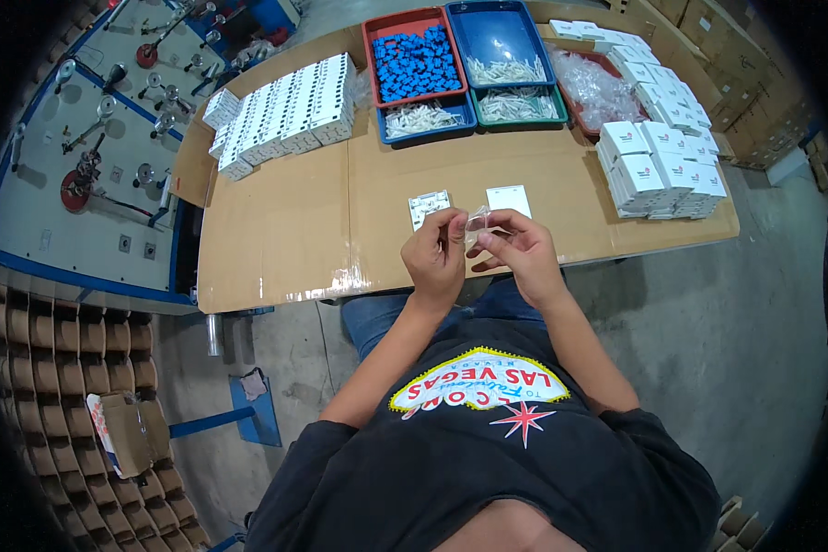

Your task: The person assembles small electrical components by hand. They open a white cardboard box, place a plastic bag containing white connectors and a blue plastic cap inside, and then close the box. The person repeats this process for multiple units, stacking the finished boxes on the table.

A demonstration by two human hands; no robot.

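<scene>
Cardboard-topped table [276, 248], trays of small parts at far edge; left hand [435, 255] and right hand [515, 250] raised together above near edge, both pinching small clear plastic bag [476, 224] between fingertips; 2 white plates [469, 203] lie on table just beyond hands

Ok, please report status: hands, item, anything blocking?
Left hand and right hand both pinching small clear plastic bag. Two white plates on table beyond. Nothing blocking.

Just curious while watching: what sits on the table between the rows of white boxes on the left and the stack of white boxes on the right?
In the head view, the gap between the rows of white boxes and the stack of white boxes holds two white square plates on bare cardboard table.
</scene>
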